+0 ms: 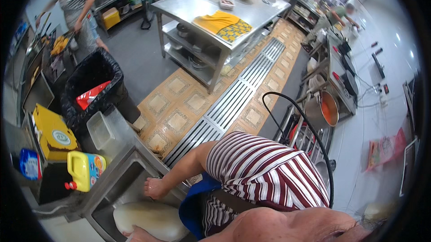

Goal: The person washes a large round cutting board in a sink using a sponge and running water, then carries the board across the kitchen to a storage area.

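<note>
My right hand (156, 188) is over the steel sink (116, 179), wet, with its fingers curled in and nothing visible in it. Below it in the picture, a large whitish rounded object (151, 220), apparently a plastic container, lies in the basin. My left hand (143, 234), at the bottom edge, grips the rim of that object; part of this hand is cut off from view. On the ledge beside the sink are a yellow detergent jug (84, 171) with a red cap and a clear plastic tub (101, 130).
A black-lined bin (94, 80) with a red package stands past the sink, near a yellow box (55, 137). A steel table (181, 7) holds a yellow cloth (224, 24). One person (75, 6) stands upper left, another (331, 19) upper right. A floor grate (232, 102) runs between.
</note>
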Motion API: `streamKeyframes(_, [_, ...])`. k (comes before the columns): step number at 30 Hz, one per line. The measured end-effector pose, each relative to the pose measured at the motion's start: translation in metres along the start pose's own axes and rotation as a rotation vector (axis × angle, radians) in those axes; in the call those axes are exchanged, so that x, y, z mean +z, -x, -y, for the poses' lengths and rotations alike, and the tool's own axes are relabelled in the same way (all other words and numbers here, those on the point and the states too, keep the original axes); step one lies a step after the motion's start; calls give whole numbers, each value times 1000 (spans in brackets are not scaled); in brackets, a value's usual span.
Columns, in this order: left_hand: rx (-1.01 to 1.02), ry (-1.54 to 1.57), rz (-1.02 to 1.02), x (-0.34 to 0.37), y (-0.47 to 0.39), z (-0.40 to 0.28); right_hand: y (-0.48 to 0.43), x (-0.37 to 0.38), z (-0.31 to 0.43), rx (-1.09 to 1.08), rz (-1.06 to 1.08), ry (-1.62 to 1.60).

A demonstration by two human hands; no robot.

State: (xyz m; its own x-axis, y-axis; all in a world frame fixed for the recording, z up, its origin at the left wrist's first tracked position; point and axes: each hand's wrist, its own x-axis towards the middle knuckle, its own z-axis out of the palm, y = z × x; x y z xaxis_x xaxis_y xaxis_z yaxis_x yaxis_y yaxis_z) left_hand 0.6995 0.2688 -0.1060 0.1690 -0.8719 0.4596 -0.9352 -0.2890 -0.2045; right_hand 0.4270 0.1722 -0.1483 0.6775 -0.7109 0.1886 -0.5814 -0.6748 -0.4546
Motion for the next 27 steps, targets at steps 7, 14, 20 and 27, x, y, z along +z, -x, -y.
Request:
streamKeyframes(7, [-100, 63, 32, 10, -43, -39, -15, 41, -38, -31, 108, 160])
streamKeyframes(14, [-260, 77, 463, -10, -92, -59, -21, 29, -32, -165, -17, 142])
streamKeyframes(20, [-149, 143, 731, 58, -93, -79, -40, 52, -19, -200, 11, 74])
streamKeyframes(27, [-303, 494, 598, -8, -99, -30, -7, 22, -18, -25, 233, -11])
